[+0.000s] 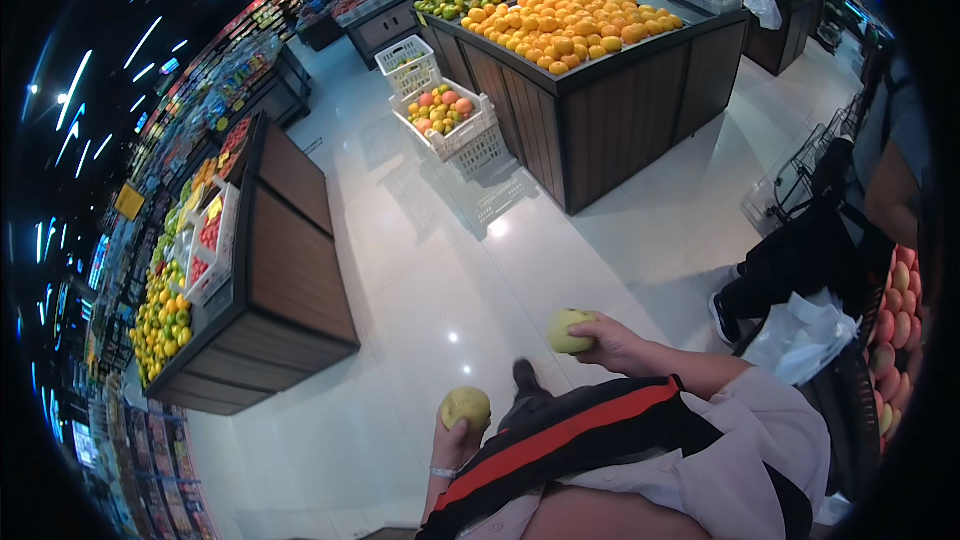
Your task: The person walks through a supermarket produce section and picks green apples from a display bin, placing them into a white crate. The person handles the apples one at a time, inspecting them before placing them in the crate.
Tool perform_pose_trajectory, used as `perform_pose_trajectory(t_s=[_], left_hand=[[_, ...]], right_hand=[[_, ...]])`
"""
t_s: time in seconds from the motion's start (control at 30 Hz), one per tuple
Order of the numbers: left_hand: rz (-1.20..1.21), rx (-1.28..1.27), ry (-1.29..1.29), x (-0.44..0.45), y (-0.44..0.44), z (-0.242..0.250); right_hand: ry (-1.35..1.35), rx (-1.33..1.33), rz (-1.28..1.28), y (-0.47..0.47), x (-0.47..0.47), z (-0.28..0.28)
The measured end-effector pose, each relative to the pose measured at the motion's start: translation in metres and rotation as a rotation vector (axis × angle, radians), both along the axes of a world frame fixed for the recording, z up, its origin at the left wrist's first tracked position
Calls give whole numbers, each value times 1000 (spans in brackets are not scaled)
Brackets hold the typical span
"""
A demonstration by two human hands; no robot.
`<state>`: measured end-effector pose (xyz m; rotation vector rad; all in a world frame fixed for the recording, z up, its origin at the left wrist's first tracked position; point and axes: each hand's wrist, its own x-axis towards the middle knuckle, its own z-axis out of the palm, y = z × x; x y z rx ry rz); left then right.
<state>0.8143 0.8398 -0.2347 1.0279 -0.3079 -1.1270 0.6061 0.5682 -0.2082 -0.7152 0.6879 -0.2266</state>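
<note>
My left hand (454, 444), with a bracelet at its wrist, holds a round yellow-green fruit (466, 408) at the lower middle of the view. A second pale green fruit (568, 331) is held in my right hand (611, 345), its thumb on the fruit's side. Both fruits are out in front of my body, apart from each other, over the shiny tiled floor (420, 360). Their exact kind cannot be told. My fingers under each fruit are partly hidden.
A wood-panelled stand with oranges (577, 22) is ahead, beside white plastic crates (465, 139). Another fruit stand (292, 270) is at the left. At the right are a person in dark trousers (795, 255), a wire cart (802, 157), plastic bags (802, 334) and reddish fruits (892, 326).
</note>
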Motion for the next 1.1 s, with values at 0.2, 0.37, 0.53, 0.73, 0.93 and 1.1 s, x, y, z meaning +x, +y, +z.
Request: perform_pose_trajectory(t_s=[0.2,0.37,0.53,0.73,0.93,1.1], left_hand=[[-231,-38,81,169,-115,-22],[-267,-140,275,264,-259,9],[-388,-206,412,325,-403,41],[-531,-196,398,401,-545,31],[-661,-19,168,492,-658,24],[-484,-140,330,528,-728,24]], right_hand=[[-22,-48,120,-99,184,-1],[71,-256,150,-185,277,20],[0,-628,154,-275,344,28],[-82,-666,217,-404,417,17],[-116,-856,388,-546,496,28],[-190,-805,441,-627,559,30]])
